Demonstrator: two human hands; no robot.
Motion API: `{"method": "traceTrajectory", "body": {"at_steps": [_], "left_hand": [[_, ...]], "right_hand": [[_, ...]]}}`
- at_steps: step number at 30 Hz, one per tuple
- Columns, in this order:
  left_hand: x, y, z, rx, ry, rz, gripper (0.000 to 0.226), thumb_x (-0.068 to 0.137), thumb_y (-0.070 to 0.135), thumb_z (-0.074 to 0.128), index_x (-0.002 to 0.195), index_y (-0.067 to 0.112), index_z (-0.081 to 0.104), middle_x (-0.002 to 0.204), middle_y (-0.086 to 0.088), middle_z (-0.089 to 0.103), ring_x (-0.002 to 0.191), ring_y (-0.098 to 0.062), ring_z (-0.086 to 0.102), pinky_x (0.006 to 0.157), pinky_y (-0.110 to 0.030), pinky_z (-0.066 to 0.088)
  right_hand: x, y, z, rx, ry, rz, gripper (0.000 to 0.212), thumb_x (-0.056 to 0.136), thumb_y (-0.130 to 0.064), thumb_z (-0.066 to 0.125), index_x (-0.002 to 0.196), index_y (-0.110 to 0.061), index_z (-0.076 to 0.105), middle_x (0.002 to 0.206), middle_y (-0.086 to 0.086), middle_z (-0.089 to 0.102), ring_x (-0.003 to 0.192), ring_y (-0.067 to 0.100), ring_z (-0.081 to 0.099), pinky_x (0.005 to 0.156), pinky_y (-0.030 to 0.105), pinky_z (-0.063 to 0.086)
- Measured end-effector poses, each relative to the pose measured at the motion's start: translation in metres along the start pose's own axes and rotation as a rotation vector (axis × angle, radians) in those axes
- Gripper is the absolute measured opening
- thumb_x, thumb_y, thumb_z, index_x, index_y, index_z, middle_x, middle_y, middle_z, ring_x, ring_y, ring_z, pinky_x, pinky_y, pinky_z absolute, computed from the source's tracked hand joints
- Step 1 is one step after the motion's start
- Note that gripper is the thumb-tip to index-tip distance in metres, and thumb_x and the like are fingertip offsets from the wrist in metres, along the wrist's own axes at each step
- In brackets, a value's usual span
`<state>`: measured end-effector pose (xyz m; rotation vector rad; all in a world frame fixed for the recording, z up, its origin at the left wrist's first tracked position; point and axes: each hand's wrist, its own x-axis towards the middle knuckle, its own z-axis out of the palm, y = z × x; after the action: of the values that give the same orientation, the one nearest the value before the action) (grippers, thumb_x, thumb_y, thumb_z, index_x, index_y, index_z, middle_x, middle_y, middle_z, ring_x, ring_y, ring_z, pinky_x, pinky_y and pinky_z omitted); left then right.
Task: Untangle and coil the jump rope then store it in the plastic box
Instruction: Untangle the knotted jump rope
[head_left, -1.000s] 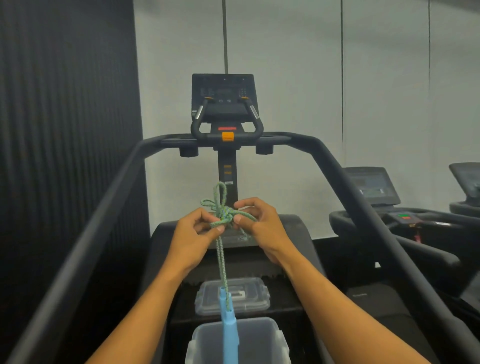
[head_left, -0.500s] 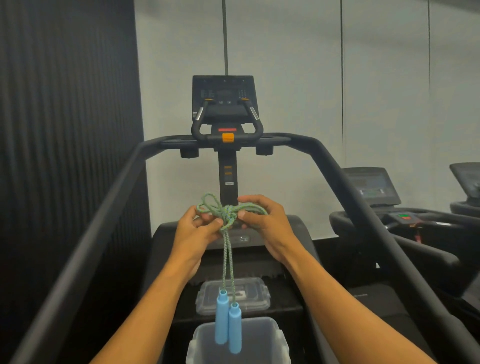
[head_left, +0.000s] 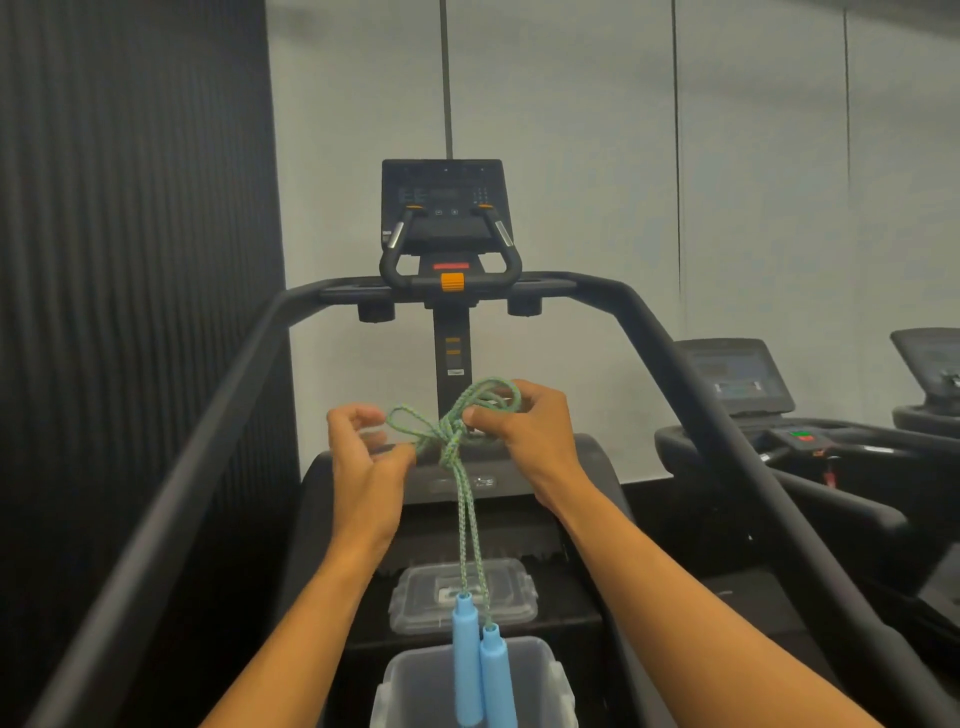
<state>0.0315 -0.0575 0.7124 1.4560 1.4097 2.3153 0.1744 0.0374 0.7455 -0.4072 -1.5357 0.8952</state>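
Treadmill (head_left: 670, 364): we stand on its deck, rails running up either side to the console (head_left: 441, 202).

Plastic box (head_left: 545, 670): open, at the bottom edge below our hands; its lid (head_left: 514, 597) lies flat just beyond it.

Left hand (head_left: 366, 467) and right hand (head_left: 524, 436): half a second ago we held them pressed together on the knot; they now stand apart, each pinching rope. The left grips a loop drawn out leftward, the right holds a bundle of several loops.

Jump rope (head_left: 452, 441): green braid, held mid-air between our hands, the knot at its middle looser and more spread than before. Two strands hang straight down.

Handles (head_left: 483, 670): blue, side by side, dangling over the box mouth.

Judgement: we are partway through untangling; coiling and storing are not yet begun.
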Motion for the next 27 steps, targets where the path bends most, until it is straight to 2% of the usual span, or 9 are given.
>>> {"method": "traceTrajectory", "body": {"at_steps": [2,4,7,10,13,15,20,24,27], "left_hand": [[-0.001,0.006,-0.001,0.163,-0.095,0.209,0.035,0.073,0.020,0.066,0.105,0.027,0.054,0.110,0.011,0.050,0.099,-0.016,0.055,0.081,-0.029,0.048],[0.000,0.011,0.002,0.292,-0.225,0.298,0.027,0.077,0.030,0.072,0.101,0.030,0.059,0.110,0.010,0.052,0.103,-0.015,0.055,0.082,-0.028,0.049],[0.002,0.014,0.005,0.497,-0.282,0.322,0.027,0.077,0.034,0.082,0.095,0.029,0.062,0.114,0.011,0.045,0.112,-0.006,0.041,0.085,-0.010,0.037],[0.004,0.016,0.006,0.553,-0.289,0.323,0.023,0.077,0.031,0.083,0.087,0.026,0.062,0.106,0.011,0.055,0.105,-0.008,0.045,0.081,-0.008,0.036],[0.008,0.017,0.005,0.441,-0.336,0.184,0.017,0.079,0.022,0.083,0.081,0.019,0.066,0.086,0.006,0.070,0.083,-0.011,0.064,0.073,-0.020,0.048],[0.009,0.017,0.004,0.315,-0.359,0.055,0.015,0.081,0.014,0.082,0.081,0.010,0.068,0.089,0.000,0.076,0.082,-0.015,0.072,0.078,-0.027,0.055],[0.009,0.016,-0.001,0.020,-0.294,-0.143,0.012,0.086,0.000,0.074,0.089,-0.008,0.066,0.083,-0.011,0.076,0.075,-0.010,0.073,0.075,-0.022,0.053],[0.009,0.016,0.000,-0.085,-0.230,-0.186,0.009,0.088,-0.004,0.070,0.083,0.000,0.064,0.074,-0.008,0.072,0.065,-0.010,0.069,0.064,-0.015,0.054],[0.009,0.016,0.003,-0.111,-0.212,-0.192,0.014,0.088,-0.005,0.070,0.079,0.003,0.064,0.074,-0.007,0.072,0.069,-0.014,0.068,0.072,-0.024,0.058]], "right_hand": [[-0.001,-0.005,0.003,-0.071,-0.020,-0.024,0.020,0.068,-0.014,0.087,0.086,-0.012,0.080,0.081,0.005,0.079,0.082,0.026,0.077,0.082,0.049,0.061],[-0.001,-0.011,0.006,-0.136,-0.030,-0.035,0.018,0.069,-0.019,0.087,0.084,-0.014,0.079,0.079,0.003,0.079,0.080,0.024,0.076,0.080,0.048,0.061],[-0.001,-0.018,0.009,-0.193,-0.019,-0.031,0.016,0.072,-0.024,0.087,0.076,-0.014,0.075,0.074,0.006,0.076,0.077,0.028,0.074,0.072,0.046,0.061],[0.001,-0.021,0.009,-0.183,-0.056,-0.013,0.019,0.073,-0.028,0.088,0.071,-0.017,0.073,0.074,0.011,0.075,0.078,0.033,0.073,0.069,0.047,0.060],[0.001,-0.025,0.006,-0.141,-0.110,0.049,0.022,0.075,-0.026,0.089,0.081,-0.009,0.075,0.081,0.017,0.075,0.073,0.028,0.072,0.063,0.039,0.060],[0.000,-0.030,0.002,-0.073,-0.155,0.093,0.024,0.078,-0.018,0.086,0.090,-0.001,0.075,0.084,0.019,0.076,0.070,0.021,0.072,0.060,0.032,0.057],[-0.006,-0.031,-0.007,0.118,-0.206,0.084,0.014,0.089,-0.006,0.072,0.102,-0.004,0.076,0.101,0.014,0.077,0.094,0.029,0.074,0.081,0.033,0.060],[-0.016,-0.028,-0.005,-0.117,0.003,-0.099,0.026,0.086,0.007,0.060,0.078,-0.016,0.070,0.082,0.001,0.072,0.079,0.010,0.066,0.069,0.020,0.051],[-0.030,-0.021,-0.001,-0.285,-0.046,-0.239,0.015,0.082,0.000,0.066,0.077,-0.014,0.068,0.075,0.003,0.069,0.067,0.007,0.060,0.060,0.014,0.046]]}}
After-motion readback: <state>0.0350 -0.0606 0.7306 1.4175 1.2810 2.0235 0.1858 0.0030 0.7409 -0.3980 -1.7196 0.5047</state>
